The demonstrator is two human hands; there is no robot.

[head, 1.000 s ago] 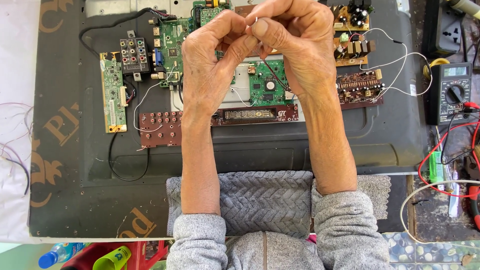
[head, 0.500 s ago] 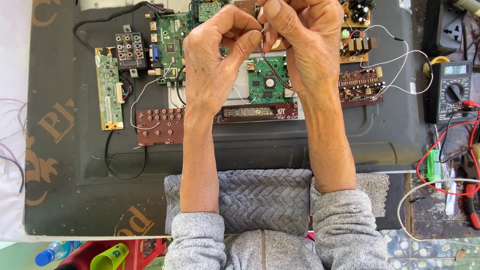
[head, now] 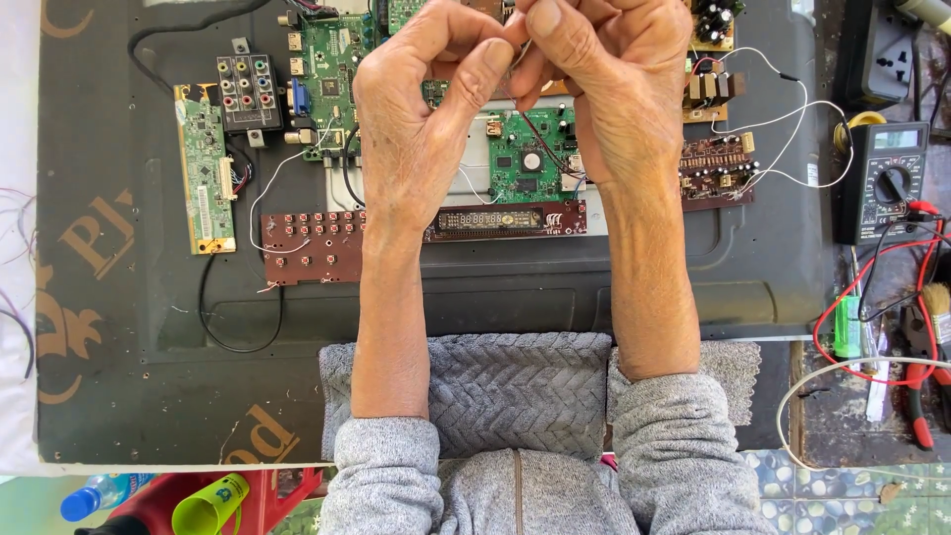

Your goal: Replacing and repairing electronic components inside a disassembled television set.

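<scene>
Both sets of fingers are pinched together up at the far edge of the view, thumb and index of the left hand [head: 426,129] and the right hand [head: 604,89] meeting tip to tip on a thin dark wire [head: 540,139] that runs down from the pinch toward the small green circuit board [head: 525,163] right under them. So both hands are clamped on that wire, held up over the boards rather than resting on them. Just nearer than the green board sits a long brown button board [head: 327,246] with a little display strip on its right part. To the left there's a bigger green main board [head: 332,84], a black connector block [head: 248,94] with coloured jacks, and a narrow green strip board [head: 206,178] standing lengthwise. All of it lies on the dark back panel [head: 129,347] of a flat screen, which covers most of the surface. Off to the right are a black multimeter [head: 887,183] with red and black leads, a brown board [head: 718,168] with white wires looping off it, and red-handled pliers [head: 921,396] near the edge.
</scene>
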